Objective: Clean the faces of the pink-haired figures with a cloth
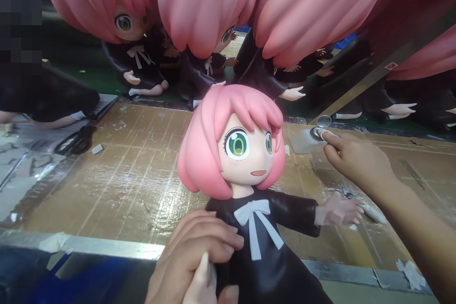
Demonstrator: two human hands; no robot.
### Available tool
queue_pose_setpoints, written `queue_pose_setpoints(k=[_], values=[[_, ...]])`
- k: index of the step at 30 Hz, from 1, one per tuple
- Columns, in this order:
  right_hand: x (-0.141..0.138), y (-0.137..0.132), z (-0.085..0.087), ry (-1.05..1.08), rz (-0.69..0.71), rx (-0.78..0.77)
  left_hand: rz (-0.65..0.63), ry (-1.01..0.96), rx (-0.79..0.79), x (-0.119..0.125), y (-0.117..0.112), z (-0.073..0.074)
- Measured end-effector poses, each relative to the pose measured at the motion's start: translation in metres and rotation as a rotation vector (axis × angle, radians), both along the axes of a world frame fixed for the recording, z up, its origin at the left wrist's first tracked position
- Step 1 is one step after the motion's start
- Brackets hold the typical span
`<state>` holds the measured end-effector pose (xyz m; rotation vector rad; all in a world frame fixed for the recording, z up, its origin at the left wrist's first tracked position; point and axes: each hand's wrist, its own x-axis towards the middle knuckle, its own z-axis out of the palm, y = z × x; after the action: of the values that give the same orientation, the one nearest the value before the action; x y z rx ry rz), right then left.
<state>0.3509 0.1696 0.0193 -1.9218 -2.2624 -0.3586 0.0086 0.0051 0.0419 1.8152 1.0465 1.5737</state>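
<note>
A large figurine [242, 152] with pink bobbed hair, green eyes, a black dress and a white bow leans over the bench in front of me. My left hand [199, 247] is wrapped around its near arm and shoulder, thumb low at the front. At the right, my right hand [356, 154] pinches a small white pad, mostly hidden by the fingertips. That pad presses on the round metal top of a translucent solvent pump bottle [302, 141], whose lid [324, 121] is flipped up. The figurine's outstretched hand [340, 209] lies below my right forearm.
Several similar pink-haired figurines [206, 4] stand behind the bench. The bench [117, 166] is covered with taped brown board and has a metal front edge. Black scissors [76, 140], a small grey block [97, 148] and a metal-and-pale tool [370, 209] lie on it.
</note>
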Motion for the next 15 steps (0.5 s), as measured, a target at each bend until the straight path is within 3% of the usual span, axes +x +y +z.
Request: queue_pose_setpoints(k=[3,7,8,10,11,15], values=[[-0.003,-0.005,0.008,0.090,0.044,0.136,0.044,-0.117,-0.085,0.010,-0.008,-0.007],[-0.037,-0.045,0.043,0.345,0.218,0.380,0.017,-0.270,-0.079,0.020,-0.012,-0.018],[-0.051,-0.059,0.052,0.348,0.319,0.370,0.017,-0.284,-0.048,0.020,-0.011,-0.020],[-0.082,-0.084,0.062,0.239,0.669,0.255,0.016,-0.258,-0.001,0.017,-0.008,-0.022],[-0.098,-0.094,0.064,0.226,0.753,0.254,0.010,-0.227,0.002,0.014,-0.006,-0.022],[-0.145,-0.103,0.049,0.141,0.860,0.189,-0.123,-0.024,-0.014,0.002,0.003,-0.013]])
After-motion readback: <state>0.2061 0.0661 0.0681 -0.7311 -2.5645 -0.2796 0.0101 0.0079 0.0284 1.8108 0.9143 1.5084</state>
